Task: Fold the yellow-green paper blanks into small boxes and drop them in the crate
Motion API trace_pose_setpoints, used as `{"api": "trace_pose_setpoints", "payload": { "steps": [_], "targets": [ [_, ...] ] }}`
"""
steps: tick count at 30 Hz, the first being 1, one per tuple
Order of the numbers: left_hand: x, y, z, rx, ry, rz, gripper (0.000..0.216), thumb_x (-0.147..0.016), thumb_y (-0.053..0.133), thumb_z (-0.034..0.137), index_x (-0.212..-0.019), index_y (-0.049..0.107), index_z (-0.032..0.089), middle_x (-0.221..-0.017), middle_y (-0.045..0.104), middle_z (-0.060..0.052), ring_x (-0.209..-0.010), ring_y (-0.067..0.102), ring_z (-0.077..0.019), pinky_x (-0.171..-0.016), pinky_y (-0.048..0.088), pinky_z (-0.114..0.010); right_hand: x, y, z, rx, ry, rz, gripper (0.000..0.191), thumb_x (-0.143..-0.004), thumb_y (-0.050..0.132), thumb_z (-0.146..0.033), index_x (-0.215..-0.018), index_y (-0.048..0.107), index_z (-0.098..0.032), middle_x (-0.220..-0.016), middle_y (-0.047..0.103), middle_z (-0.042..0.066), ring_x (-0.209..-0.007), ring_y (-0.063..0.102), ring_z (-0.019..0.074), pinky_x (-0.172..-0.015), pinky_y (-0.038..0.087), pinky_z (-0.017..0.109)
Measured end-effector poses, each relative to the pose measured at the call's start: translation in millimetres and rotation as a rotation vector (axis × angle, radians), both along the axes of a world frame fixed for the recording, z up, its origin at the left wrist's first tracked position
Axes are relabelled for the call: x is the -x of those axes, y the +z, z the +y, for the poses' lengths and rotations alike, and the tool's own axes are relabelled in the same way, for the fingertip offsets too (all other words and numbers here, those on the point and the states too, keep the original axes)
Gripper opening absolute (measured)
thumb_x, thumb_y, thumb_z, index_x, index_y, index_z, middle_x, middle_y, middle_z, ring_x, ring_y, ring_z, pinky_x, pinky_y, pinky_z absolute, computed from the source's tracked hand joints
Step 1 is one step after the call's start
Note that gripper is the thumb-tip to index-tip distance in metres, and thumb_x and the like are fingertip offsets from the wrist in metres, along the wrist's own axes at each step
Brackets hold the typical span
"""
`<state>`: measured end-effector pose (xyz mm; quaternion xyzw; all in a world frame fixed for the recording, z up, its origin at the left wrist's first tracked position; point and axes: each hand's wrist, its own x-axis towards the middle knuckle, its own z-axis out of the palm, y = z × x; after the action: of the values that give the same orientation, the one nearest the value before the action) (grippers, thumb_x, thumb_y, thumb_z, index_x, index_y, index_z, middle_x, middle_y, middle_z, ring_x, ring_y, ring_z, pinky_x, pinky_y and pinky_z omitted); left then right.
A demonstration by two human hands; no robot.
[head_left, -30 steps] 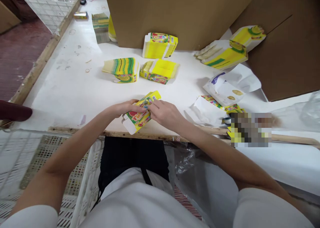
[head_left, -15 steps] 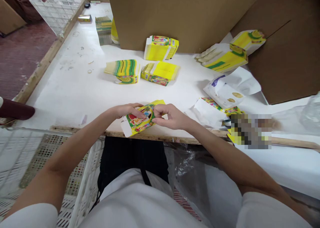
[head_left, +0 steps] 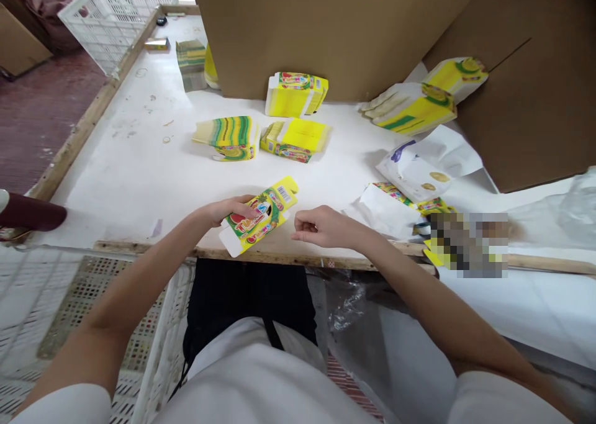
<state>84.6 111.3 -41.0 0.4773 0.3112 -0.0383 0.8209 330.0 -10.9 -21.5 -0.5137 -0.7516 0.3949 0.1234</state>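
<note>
At a white table [head_left: 139, 182], left grip [head_left: 226, 212] pinching yellow carton [head_left: 267, 216], right grip [head_left: 326, 227] slightly parted, carton stacks [head_left: 300, 133] beyond, cardboard [head_left: 335, 33] behind

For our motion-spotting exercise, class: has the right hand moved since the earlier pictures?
Yes, rightward: the right hand is now nearer the crumpled white paper.

Watching by remote feed, I am seeing the right hand [head_left: 326, 226] coming off the box [head_left: 256, 223]; its fingers, touching the printed side earlier, are now curling just beside it. The box is slanting more steeply than half a second ago, its barcode [head_left: 284, 193] showing again.
</note>
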Motion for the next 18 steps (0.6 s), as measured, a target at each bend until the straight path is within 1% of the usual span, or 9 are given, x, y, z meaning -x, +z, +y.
{"api": "trace_pose_setpoints", "payload": {
  "steps": [2,4,6,8,10,13,16,18],
  "targets": [
    [1,-0.9,-2,0.031,0.053,-0.023,0.052,-0.058,0.081,0.037,-0.104,0.068,0.015,-0.090,0.078,-0.011,-0.064,0.072,-0.0212,-0.056,0.055,-0.027,2,-6.5,1,0.011,-0.012,-0.083,0.015,-0.086,0.061,-0.030,-0.081,0.067,-0.018,-0.073,0.071,0.003,-0.062,0.060,0.0137,-0.062,0.043,0.025],
    [2,-2.0,-3,0.053,0.093,-0.042,0.056,-0.057,0.081,0.035,-0.107,0.067,0.014,-0.089,0.078,-0.011,-0.065,0.072,-0.0219,-0.057,0.056,-0.028,7,-12.9,4,-0.010,-0.026,-0.201,0.016,-0.087,0.060,-0.026,-0.093,0.073,-0.017,-0.092,0.077,0.007,-0.074,0.067,0.0163,-0.071,0.047,0.027],
    [3,-3.9,-4,0.065,0.115,-0.066,0.061,-0.057,0.081,0.034,-0.113,0.065,0.014,-0.091,0.078,-0.012,-0.066,0.072,-0.0230,-0.058,0.056,-0.029,12,-18.5,7,-0.051,-0.063,-0.318,0.022,-0.088,0.059,-0.022,-0.104,0.073,-0.017,-0.107,0.077,0.009,-0.086,0.070,0.0198,-0.079,0.049,0.029],
    [6,-6.7,-5,0.068,0.133,-0.076,0.064,-0.058,0.081,0.033,-0.116,0.064,0.014,-0.093,0.078,-0.013,-0.067,0.073,-0.0240,-0.059,0.057,-0.029,15,-22.9,11,-0.082,-0.110,-0.389,0.026,-0.088,0.057,-0.019,-0.109,0.073,-0.018,-0.115,0.075,0.010,-0.097,0.071,0.0234,-0.081,0.050,0.031],
    [8,-9.7,-5,0.069,0.156,-0.075,0.064,-0.058,0.080,0.034,-0.116,0.063,0.013,-0.093,0.078,-0.014,-0.068,0.074,-0.0246,-0.060,0.058,-0.030,17,-26.0,15,-0.094,-0.149,-0.402,0.028,-0.089,0.055,-0.018,-0.110,0.072,-0.018,-0.119,0.074,0.010,-0.103,0.070,0.0253,-0.080,0.050,0.032],
    [11,-12.5,-4,0.066,0.170,-0.085,0.064,-0.057,0.081,0.034,-0.115,0.063,0.012,-0.095,0.078,-0.015,-0.069,0.074,-0.0255,-0.062,0.059,-0.031,17,-28.8,20,-0.099,-0.197,-0.415,0.031,-0.090,0.054,-0.020,-0.116,0.069,-0.019,-0.121,0.073,0.011,-0.106,0.069,0.0268,-0.077,0.050,0.032],
    [11,-12.2,-4,0.051,0.163,-0.110,0.064,-0.058,0.081,0.035,-0.115,0.064,0.012,-0.095,0.078,-0.015,-0.070,0.075,-0.0259,-0.062,0.060,-0.031,18,-29.1,25,-0.075,-0.226,-0.422,0.031,-0.090,0.055,-0.022,-0.117,0.069,-0.019,-0.111,0.076,0.013,-0.101,0.070,0.0287,-0.070,0.049,0.032],
    [10,-10.8,-3,0.044,0.166,-0.127,0.062,-0.057,0.082,0.036,-0.111,0.066,0.012,-0.092,0.078,-0.015,-0.069,0.074,-0.0253,-0.062,0.060,-0.030,20,-28.2,29,-0.047,-0.236,-0.417,0.027,-0.089,0.056,-0.023,-0.112,0.071,-0.020,-0.104,0.077,0.012,-0.096,0.071,0.0275,-0.067,0.048,0.030]
  ]
}}
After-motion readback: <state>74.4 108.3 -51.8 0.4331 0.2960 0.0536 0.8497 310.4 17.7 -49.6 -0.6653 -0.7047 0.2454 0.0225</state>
